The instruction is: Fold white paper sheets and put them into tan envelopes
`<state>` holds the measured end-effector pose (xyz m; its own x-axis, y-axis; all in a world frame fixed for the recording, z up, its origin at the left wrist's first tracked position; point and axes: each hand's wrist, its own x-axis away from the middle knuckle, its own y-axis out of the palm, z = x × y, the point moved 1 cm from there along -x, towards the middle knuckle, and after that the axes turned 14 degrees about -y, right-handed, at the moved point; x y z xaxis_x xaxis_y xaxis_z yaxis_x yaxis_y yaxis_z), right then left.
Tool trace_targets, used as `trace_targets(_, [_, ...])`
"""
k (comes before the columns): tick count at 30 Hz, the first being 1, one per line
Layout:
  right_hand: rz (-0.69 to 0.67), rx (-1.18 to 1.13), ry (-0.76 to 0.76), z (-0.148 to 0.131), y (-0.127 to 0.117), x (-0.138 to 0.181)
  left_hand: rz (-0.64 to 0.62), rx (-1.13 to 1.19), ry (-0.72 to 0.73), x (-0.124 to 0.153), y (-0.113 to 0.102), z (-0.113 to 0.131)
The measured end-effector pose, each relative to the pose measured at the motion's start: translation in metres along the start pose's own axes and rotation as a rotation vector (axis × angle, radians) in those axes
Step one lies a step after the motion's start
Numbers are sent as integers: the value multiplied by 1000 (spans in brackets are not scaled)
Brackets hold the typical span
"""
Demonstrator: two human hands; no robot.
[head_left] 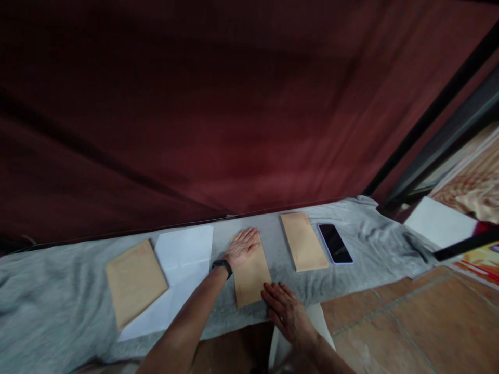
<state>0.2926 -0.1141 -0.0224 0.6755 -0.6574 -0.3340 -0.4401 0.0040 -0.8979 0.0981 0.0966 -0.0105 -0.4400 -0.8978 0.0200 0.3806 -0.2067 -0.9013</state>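
A brown paper envelope lies flat in front of me on a grey cloth. My left hand, with a dark band at the wrist, rests flat over its far end, fingers stretched out. At the near right corner, the fingertips of my right hand touch the envelope's edge; its fingers are extended and hold nothing. To the left, white paper sheets lie partly under a stack of brown envelopes. Another brown envelope lies to the right.
A phone with a pale purple case lies right of the envelopes. The grey cloth covers a narrow surface against a dark red curtain. A white box-like object stands at the far right, above the tiled floor.
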Motion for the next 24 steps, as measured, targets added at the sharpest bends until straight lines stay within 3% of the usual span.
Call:
trace_targets(11, [30,-12,16,-1,-2,-1,0,59,83,28,8,17])
trace_targets(20, [52,-17,39,-3,-1,-2,-83,16,122,70,14,37])
trace_targets(24, [100,-41,31,-1,5,0,-56,69,135,93,18,45])
